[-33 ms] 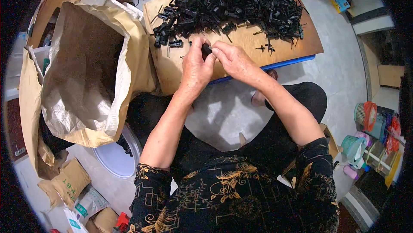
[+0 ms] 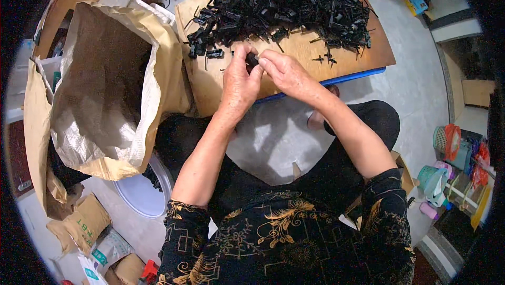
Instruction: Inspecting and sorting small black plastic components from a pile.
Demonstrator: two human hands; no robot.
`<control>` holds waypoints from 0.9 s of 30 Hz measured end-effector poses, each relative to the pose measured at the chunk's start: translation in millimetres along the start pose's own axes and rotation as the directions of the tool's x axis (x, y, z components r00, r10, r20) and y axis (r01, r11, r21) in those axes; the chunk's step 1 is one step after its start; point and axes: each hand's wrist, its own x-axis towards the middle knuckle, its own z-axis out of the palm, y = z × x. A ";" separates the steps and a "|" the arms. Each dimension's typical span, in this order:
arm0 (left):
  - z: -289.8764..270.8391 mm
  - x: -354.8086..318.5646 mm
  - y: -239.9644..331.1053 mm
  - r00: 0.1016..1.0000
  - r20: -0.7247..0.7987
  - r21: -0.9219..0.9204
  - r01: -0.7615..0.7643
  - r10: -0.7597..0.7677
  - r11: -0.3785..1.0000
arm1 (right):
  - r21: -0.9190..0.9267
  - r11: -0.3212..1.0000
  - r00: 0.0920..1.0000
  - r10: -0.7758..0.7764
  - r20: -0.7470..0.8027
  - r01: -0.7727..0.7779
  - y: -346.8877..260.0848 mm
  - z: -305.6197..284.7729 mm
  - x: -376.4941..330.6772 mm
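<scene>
Over the near edge of the wooden board (image 2: 210, 85), my left hand (image 2: 240, 77) is closed around a small black plastic part (image 2: 252, 60). The fingertips of my right hand (image 2: 284, 72) pinch at the right side of that same part, and my fingers cover much of it. Beyond both hands spreads a large heap of black plastic parts (image 2: 284, 8), many with thin stems. One loose black part (image 2: 214, 53) lies left of my left hand. A few thin cross-shaped black pieces (image 2: 330, 60) lie to the right of my right hand.
A large open paper sack (image 2: 100, 90) with a pale woven lining stands at my left, close against the board. Below it is a round white tub (image 2: 139, 195). Brown packages (image 2: 84, 222) lie at the lower left. Baskets and plastic bags (image 2: 434, 185) stand at the far right.
</scene>
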 end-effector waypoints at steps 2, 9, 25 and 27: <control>-3.7 3.7 -0.5 0.998 0.012 -0.159 0.055 -0.054 0.986 | 0.073 0.997 0.999 0.010 0.036 -0.013 -3.8 -2.3 2.3; -20.8 6.3 23.7 0.934 0.170 -0.644 0.347 -0.315 0.682 | 0.442 0.841 0.949 0.282 0.138 -0.314 -11.2 -13.2 -1.0; -34.5 -12.6 34.6 0.810 0.586 -0.730 0.518 0.020 0.445 | 0.652 0.708 0.943 0.060 0.328 -0.272 -39.4 -32.6 -14.3; -33.6 -12.7 35.7 0.816 0.579 -0.719 0.512 -0.004 0.470 | 0.610 0.759 0.956 0.056 0.288 -0.228 -39.1 -37.5 -14.2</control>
